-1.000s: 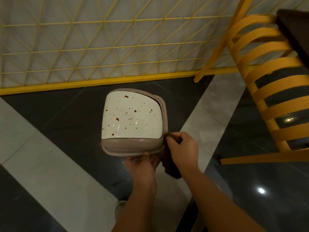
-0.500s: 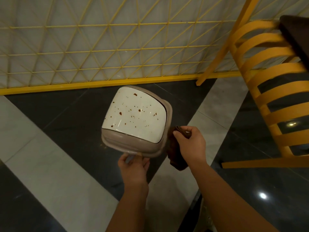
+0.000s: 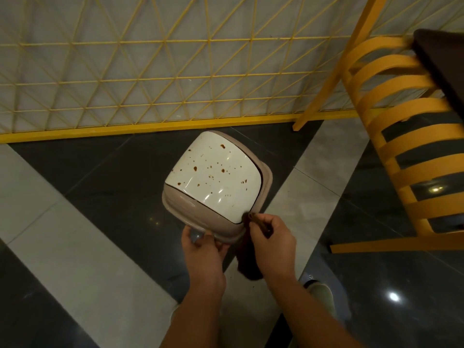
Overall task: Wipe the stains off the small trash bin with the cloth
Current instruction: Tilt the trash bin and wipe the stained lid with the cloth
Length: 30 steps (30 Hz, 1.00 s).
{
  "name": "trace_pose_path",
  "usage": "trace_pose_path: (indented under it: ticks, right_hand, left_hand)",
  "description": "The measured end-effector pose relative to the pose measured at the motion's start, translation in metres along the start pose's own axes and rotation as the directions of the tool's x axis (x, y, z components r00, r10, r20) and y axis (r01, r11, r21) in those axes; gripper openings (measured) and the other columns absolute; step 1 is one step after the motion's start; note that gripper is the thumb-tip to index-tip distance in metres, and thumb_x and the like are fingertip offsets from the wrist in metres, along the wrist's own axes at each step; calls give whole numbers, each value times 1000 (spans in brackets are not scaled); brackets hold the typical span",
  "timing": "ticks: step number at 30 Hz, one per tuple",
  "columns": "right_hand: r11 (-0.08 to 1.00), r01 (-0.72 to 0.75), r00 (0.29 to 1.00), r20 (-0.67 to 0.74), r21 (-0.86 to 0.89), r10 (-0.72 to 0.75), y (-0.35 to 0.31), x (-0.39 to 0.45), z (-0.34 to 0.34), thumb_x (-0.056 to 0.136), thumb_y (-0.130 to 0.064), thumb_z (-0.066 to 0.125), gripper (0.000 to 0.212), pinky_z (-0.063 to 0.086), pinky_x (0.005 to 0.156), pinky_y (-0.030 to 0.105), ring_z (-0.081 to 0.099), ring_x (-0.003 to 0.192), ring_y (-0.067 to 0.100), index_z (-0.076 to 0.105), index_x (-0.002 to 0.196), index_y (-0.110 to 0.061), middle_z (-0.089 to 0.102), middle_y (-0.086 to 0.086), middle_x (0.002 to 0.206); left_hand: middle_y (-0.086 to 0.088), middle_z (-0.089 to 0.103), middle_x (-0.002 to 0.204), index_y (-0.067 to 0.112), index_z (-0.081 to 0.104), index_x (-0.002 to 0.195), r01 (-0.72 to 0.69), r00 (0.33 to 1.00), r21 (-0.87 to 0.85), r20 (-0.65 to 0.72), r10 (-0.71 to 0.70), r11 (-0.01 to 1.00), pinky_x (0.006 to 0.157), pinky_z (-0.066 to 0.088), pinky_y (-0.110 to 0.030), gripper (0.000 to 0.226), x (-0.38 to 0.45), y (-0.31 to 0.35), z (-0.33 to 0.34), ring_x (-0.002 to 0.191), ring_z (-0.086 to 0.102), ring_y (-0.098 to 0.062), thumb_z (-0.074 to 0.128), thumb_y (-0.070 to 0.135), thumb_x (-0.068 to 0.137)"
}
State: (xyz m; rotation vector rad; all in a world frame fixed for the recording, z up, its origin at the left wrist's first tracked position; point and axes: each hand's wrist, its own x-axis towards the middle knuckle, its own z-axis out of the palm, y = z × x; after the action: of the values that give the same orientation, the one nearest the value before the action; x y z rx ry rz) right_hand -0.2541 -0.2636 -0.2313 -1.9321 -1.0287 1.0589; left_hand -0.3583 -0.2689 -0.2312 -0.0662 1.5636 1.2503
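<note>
Small trash bin (image 3: 216, 177) held up off the floor (image 3: 82, 247), tipped so its white side faces up and toward the camera, beige rim at the near end. Brown stains (image 3: 195, 169) scattered across the white side — a larger blot near the far edge, smaller dots through the middle, a streak near the left corner. Left hand (image 3: 203, 249) grasping the near rim of the bin from below, fingers curled over the beige lip. Right hand (image 3: 272, 237) clenched on a dark brown cloth (image 3: 247, 264), fingertips pinching its top end against the bin's near right corner, right where white meets beige; rest of the cloth hanging down below the hand, between the two wrists. Both forearms bare, reaching in from the bottom of the view. Under the bin, glossy dark and pale grey floor tiles. Beyond it, a yellow wire fence (image 3: 150, 71) on a yellow base rail. To the right, a yellow slatted chair (image 3: 401, 146) — well apart from the bin. A shoe (image 3: 322, 295) visible below the right forearm.
</note>
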Motion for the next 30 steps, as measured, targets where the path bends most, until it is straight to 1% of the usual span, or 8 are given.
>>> trace_pose_path:
  ticks: [5,10,14,17,19,21,26,30]
  right_hand:
    - [986,114,991,76,-118,-105,13,-11,3,87,-17,65,17,51,84,19,61,89,0,65,95,-32,67,-12,94]
    - [992,79,997,18,-97,-78,0,8,-4,89,-20,63,15,52,85,21,61,89,0,63,95,-34,66,-13,94]
    - [970,148,974,199,-195,-109,13,-21,8,89,-21,64,15,50,87,22,59,91,0,64,94,-35,64,-14,96]
    - [943,209,951,278,-260,-134,17,-23,8,89,-23,64,15,49,84,17,58,90,0,66,95,-37,63,-16,97]
    - [950,192,967,215,-246,-139,13,-15,0,90,-23,62,17,44,80,11,58,89,-2,64,93,-39,63,-17,95]
    - [976,110,989,115,-190,-89,6,-4,-15,91,-21,60,20,41,76,8,57,87,-3,59,89,-42,62,-19,92]
    - [1000,-27,997,-78,-4,27,-11,22,-49,92,-20,59,15,56,85,35,64,86,6,62,98,-34,64,-13,92]
    - [1000,26,987,-160,12,-23,-22,39,-58,92,-22,60,17,51,88,32,61,93,6,59,100,-38,61,-20,94]
  left_hand:
    - [-2,59,118,35,36,141,-18,1000,21,25,18,1000,82,56,-36,57,-2,2,-1,103,64,-21,52,5,96]
    - [-1,60,119,36,39,137,-24,999,16,44,23,1000,80,56,-36,51,-1,3,-1,104,64,-21,50,6,97]
    - [-4,58,127,38,43,138,-30,999,39,36,29,999,87,56,-42,52,1,6,-4,108,63,-23,49,5,98]
    - [-5,62,126,36,42,142,-26,997,72,69,21,997,80,56,-37,54,8,10,-7,108,63,-24,47,5,98]
    - [-6,64,125,36,41,143,-29,995,89,97,20,996,75,56,-35,55,13,16,-6,109,64,-26,45,4,98]
    - [-3,63,124,35,43,143,-44,994,125,100,32,991,79,55,-36,53,18,21,-7,110,63,-25,43,5,99]
    - [3,61,130,33,53,136,-117,993,319,55,105,941,104,45,-47,44,36,27,-13,119,58,-23,44,11,98]
    - [2,59,132,22,53,137,-141,989,334,6,148,932,110,40,-40,42,38,35,-12,117,54,-15,46,8,98]
